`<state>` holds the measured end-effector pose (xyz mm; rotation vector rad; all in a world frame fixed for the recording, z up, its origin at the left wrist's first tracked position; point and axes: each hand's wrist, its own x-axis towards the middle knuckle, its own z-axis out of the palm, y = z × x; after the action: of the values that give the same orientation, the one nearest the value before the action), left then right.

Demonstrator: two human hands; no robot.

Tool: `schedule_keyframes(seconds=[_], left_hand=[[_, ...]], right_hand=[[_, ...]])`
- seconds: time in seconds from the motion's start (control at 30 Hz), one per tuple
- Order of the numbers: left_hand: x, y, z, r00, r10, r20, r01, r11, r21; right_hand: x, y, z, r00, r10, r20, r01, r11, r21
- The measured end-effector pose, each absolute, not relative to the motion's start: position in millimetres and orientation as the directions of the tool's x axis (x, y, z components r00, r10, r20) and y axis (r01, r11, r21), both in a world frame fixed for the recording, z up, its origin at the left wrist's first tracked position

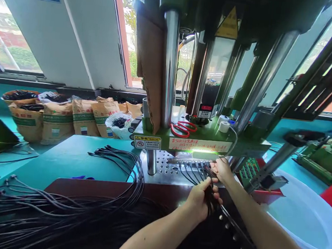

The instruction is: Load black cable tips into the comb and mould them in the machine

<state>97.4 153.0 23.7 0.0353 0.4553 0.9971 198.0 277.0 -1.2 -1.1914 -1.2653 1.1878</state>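
Observation:
My left hand [202, 199] is closed around a bundle of thin black cables [210, 199] just in front of the green press machine [202, 140]. My right hand [222, 170] reaches further in, fingers pinching the cable ends at the mould [190, 163] on the perforated metal plate [165, 166]. Several black cables run from the mould back toward my left hand. A lit strip glows under the machine's front edge.
A large heap of loose black cables [62, 204] covers the table at left. Red scissors [183, 129] and white tape rolls [224, 126] lie on the machine ledge. Brown paper sacks [57, 119] line the wall. A white tub [305, 216] stands at right.

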Motion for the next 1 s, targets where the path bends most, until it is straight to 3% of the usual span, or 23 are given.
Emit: schedule_keyframes(seconds=[0.4, 0.57, 0.73, 1.0], left_hand=[[80, 81, 24, 0.485, 0.762, -0.429, -0.792, 0.590, 0.154], [76, 52, 20, 0.508, 0.782, -0.362, -0.767, 0.601, 0.223], [65, 82, 21, 0.284, 0.884, -0.372, -0.880, 0.394, 0.264], [58, 151, 9, 0.249, 0.904, -0.347, -0.864, 0.369, 0.343]], right_hand=[[193, 251, 4, 0.138, 0.990, 0.009, -0.047, 0.016, -0.999], [196, 247, 0, 0.150, 0.988, 0.035, -0.026, 0.039, -0.999], [206, 240, -4, 0.041, 0.999, -0.009, 0.033, -0.010, -0.999], [244, 232, -32, -0.171, 0.968, -0.184, 0.251, -0.138, -0.958]])
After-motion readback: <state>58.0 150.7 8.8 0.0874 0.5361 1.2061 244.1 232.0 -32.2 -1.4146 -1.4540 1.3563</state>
